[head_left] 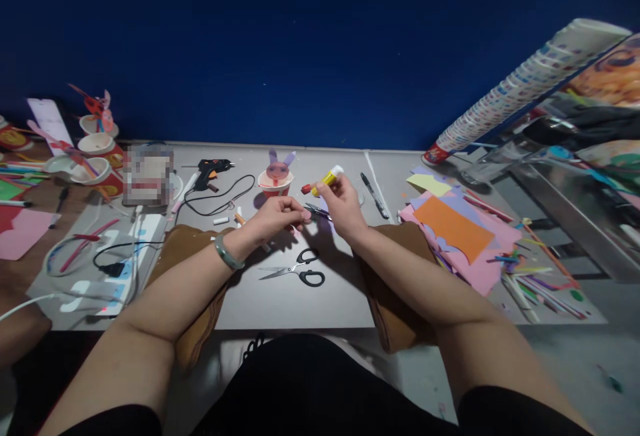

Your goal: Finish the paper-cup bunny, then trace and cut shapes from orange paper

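Note:
My right hand (pixel 343 207) grips a yellow glue stick (pixel 327 181) with a white end and a red end, tilted above the table. Beside it, my left hand (pixel 278 219) has thumb and fingers pinched together; whatever is between them is too small to make out. Black-handled scissors (pixel 311 279) lie below both hands. Between the hands a second dark-and-metal tool (pixel 319 211) rests on the table, partly hidden. Just beyond my left hand stands a paper cup (pixel 276 191) with a purple-eared rabbit face (pixel 279 170) rising from it.
A glue gun (pixel 212 173) with a looped cord lies left. A black pen (pixel 374 196) and coloured paper (pixel 453 226) lie right, near a tall leaning cup stack (pixel 525 83). A power strip (pixel 137 256), decorated cups (pixel 100 176) and another person's arm (pixel 20 326) are far left.

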{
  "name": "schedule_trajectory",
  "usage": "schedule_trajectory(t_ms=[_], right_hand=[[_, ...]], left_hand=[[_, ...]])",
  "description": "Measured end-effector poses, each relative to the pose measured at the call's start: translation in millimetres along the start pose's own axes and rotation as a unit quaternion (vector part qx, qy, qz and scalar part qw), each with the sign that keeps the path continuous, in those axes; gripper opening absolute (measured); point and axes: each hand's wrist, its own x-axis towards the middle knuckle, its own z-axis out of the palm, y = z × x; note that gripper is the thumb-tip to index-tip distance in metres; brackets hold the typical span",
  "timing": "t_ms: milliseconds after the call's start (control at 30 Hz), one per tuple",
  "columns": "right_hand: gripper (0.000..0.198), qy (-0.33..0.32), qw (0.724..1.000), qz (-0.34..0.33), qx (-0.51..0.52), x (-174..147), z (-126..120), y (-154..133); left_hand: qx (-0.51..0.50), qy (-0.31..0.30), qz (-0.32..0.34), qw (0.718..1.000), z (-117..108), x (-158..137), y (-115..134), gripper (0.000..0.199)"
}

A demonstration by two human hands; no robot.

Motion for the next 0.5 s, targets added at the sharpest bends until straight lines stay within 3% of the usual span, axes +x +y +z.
schedule_trajectory(t_ms=[200,500], right_hand=[[0.038,-0.052,0.987,-0.110,-0.103,-34.6,-11.0,-18.8],[0.029,-0.009,0.969,-0.186,-0.163,-33.6,-24.7,-20.1]], left_hand=[[-0.004,0.031,0.003,0.999,3.3,-1.6,2.1,0.014],[-0.025,0.089,0.052,0.994,-0.9,1.8,1.8,0.015]])
